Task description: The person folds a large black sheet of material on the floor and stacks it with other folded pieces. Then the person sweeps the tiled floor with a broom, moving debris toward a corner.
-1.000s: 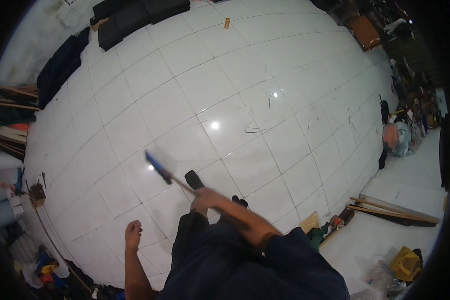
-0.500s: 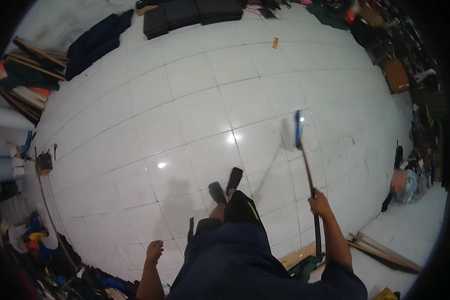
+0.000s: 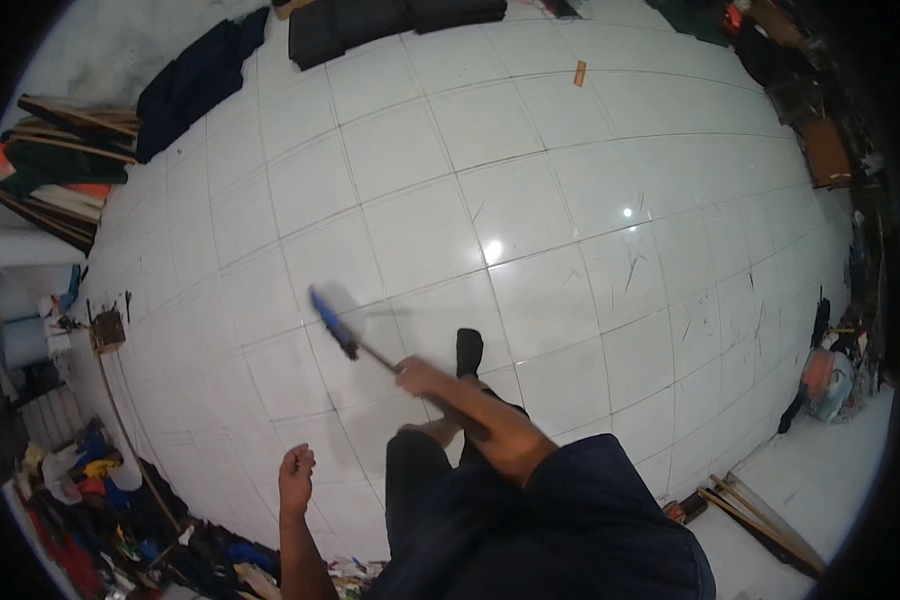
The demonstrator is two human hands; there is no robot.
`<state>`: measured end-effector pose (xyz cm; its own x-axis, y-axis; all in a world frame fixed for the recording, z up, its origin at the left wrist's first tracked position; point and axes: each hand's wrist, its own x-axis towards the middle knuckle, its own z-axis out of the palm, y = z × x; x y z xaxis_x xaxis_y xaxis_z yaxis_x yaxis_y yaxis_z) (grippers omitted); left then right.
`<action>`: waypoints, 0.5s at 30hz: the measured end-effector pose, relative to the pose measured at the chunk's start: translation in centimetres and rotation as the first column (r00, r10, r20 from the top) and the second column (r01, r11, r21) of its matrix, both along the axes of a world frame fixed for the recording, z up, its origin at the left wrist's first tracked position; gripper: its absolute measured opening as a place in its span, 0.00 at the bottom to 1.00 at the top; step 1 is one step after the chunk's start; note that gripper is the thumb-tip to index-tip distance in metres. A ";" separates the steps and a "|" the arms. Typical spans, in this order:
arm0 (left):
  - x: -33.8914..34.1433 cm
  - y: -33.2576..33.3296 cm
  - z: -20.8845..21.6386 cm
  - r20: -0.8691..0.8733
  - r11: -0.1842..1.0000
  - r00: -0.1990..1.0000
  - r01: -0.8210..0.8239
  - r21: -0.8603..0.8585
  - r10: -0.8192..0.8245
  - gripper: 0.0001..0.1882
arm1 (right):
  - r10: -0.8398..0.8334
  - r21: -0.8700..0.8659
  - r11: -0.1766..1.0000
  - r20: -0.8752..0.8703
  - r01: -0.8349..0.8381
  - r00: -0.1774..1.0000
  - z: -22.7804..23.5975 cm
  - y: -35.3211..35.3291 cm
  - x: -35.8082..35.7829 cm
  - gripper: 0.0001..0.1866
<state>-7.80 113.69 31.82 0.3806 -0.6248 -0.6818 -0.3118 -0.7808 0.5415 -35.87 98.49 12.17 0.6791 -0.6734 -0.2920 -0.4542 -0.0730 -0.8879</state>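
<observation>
My right hand (image 3: pixel 417 377) is closed around the handle of a broom with a blue head (image 3: pixel 333 322). That forearm reaches leftward across my body, above my legs. The broom's head is over the white tiles ahead and to the left, slightly blurred, with a shadow beside it; I cannot tell whether it touches the floor. Farther back, the handle is hidden behind my hand and arm. My left hand (image 3: pixel 296 478) hangs low on the left, away from the broom. Its fingers are loosely curled in, and nothing shows in them.
A brown box-like scoop on a long stick (image 3: pixel 107 330) stands at the left. Mixed cloth and clutter (image 3: pixel 100 480) lie at the lower left. Dark stacks (image 3: pixel 370 28) line the far wall. An orange piece (image 3: pixel 580 74) lies far off; wooden strips (image 3: pixel 765 520) are at the lower right.
My right hand has swung the broom from the right side across to the left. My left hand has risen slightly, and one foot has moved out of sight behind my body and arm.
</observation>
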 end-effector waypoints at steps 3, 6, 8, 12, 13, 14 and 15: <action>-0.4 -0.9 -0.8 -0.002 0.996 0.996 -0.090 -0.015 0.090 0.21 | -0.301 0.569 0.774 -0.057 0.279 0.952 1.9 -0.9 -12.9 0.16; -0.6 0.0 -2.7 -0.039 0.979 0.993 -0.105 0.172 0.114 0.23 | -0.416 0.655 0.473 -0.423 0.589 0.805 7.1 1.7 -31.3 0.20; -0.6 0.6 -3.7 -0.021 0.949 0.991 -0.121 0.292 0.133 0.24 | -0.292 0.348 0.683 -0.675 0.642 0.677 8.9 3.2 -40.2 0.13; 0.2 1.1 -3.7 -0.053 0.917 0.996 -0.049 0.395 0.076 0.22 | -0.497 -0.031 0.505 -0.828 0.862 0.261 6.6 3.1 -47.3 0.14; 0.6 0.8 -3.5 -0.071 0.927 0.997 -0.014 0.376 0.044 0.22 | -0.510 -0.204 0.614 -0.840 0.762 0.186 5.9 2.7 -47.2 0.15; 1.3 0.4 -3.1 -0.077 0.926 0.997 0.027 0.377 0.003 0.21 | -0.475 -0.311 0.683 -0.877 0.661 0.078 5.8 2.9 -46.4 0.16; 2.0 -0.3 -2.9 -0.099 0.946 0.991 -0.058 0.319 0.094 0.21 | -0.434 -0.159 0.440 -0.899 0.884 0.054 5.8 2.4 -45.0 0.20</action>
<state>-5.79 113.39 28.91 0.3292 -0.3440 -0.8793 -0.1969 -0.9358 0.2924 -80.83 100.89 18.00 -0.6940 -0.3614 -0.6227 -0.5019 0.8630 0.0585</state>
